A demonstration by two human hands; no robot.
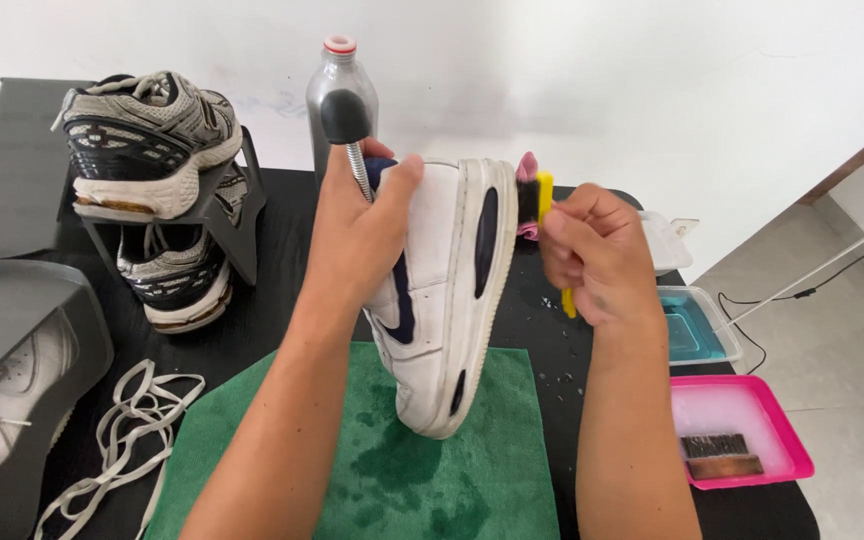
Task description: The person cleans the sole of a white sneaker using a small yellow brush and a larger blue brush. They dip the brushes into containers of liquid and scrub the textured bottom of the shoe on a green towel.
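Here, the left hand (357, 235) grips a white leather sneaker with dark navy panels (442, 300), fingers closed round its upper and thumb on the side wall. The shoe is held toe-down, its toe touching a damp green microfibre cloth (452, 480) spread on the black tabletop (262, 310), and its pale sole faces right. A shoe tree with a metal spring and black knob (347, 125) projects from the shoe's opening, just above the thumb.

The right hand (597, 255) is closed round a yellow-handled brush with dark bristles (542, 215), whose bristles meet the sole edge near the heel; a pink object behind the brush is partly hidden.

Left of the arms, a dark two-tier shoe rack (237, 215) carries a pair of grey mesh running shoes (147, 140), and loose white laces (132, 420) lie near the cloth's left edge. A second white sneaker (2, 400) sits in a grey holder at the left border. A clear plastic bottle with a red-ringed cap (342, 85) stands behind the shoe.

At the table's right edge sit a clear tub of blue liquid (697, 330) and a pink tray of foamy water (742, 420) holding a wooden brush; bare tabletop remains between them and the cloth.
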